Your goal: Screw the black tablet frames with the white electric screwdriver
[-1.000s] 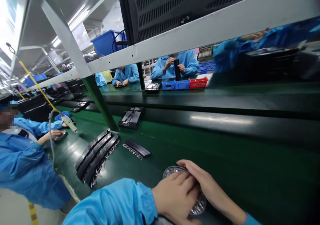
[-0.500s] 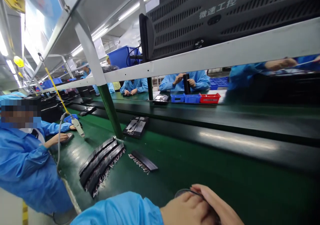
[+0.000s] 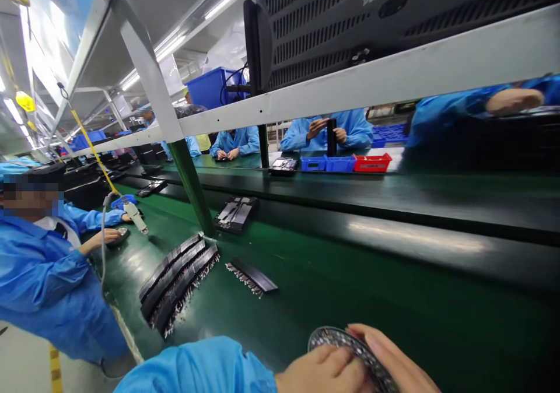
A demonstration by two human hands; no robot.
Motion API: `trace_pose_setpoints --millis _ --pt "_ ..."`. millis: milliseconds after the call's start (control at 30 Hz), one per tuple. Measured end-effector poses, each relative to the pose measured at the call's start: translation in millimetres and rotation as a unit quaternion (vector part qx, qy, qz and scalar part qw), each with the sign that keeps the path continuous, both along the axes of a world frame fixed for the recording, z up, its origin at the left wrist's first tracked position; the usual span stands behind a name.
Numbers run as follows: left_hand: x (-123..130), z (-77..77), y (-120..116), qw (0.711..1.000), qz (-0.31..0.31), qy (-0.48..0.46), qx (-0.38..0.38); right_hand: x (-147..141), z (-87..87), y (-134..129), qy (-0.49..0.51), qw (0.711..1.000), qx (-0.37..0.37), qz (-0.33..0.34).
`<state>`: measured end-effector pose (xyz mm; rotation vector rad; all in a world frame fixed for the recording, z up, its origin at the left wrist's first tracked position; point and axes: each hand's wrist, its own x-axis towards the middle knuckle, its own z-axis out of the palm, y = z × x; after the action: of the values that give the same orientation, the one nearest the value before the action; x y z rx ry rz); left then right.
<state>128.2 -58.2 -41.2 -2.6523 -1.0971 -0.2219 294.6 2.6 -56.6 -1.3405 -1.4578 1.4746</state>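
Note:
At the bottom edge, a round dark dish (image 3: 332,334) with a see-through rim shows many small shiny pieces in it, too small to name. My right hand (image 3: 389,352) grips the dish along its right side. From a blue sleeve, my left hand (image 3: 326,372) lies over the near side of the dish, its fingers bent and close together; the fingertips are hidden. Beyond my hands, a short strip of black parts with thin pale wires (image 3: 251,275) lies on the green bench. Several longer curved rows of similar black parts (image 3: 181,282) lie to its left.
A green post (image 3: 192,189) stands on the bench, beside a dark flat device (image 3: 236,213). A screwdriver (image 3: 136,218) hangs at left near a seated co-worker (image 3: 52,288). A monitor (image 3: 315,31) sits on the white rail (image 3: 315,98). Across stand blue and red bins (image 3: 371,162).
My view has shifted slightly. My left hand has moved lower and left, uncovering more of the dish and its small pieces. My right hand stays at the dish's right side.

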Motion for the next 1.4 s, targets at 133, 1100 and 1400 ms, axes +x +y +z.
trace_pose_setpoints --millis 133,1100,1400 --pt "4.5 32.2 4.9 0.999 -0.033 0.009 -0.023 -19.8 37.5 1.0 0.044 0.992 0.078 0.094" --pt "-7.2 56.4 -37.2 0.997 -0.042 0.038 -0.060 -15.2 61.5 -17.9 0.050 0.994 0.085 0.050" --pt "-27.0 59.0 -44.4 0.997 -0.054 0.030 -0.041 0.6 64.6 -30.8 0.040 0.995 0.080 0.052"
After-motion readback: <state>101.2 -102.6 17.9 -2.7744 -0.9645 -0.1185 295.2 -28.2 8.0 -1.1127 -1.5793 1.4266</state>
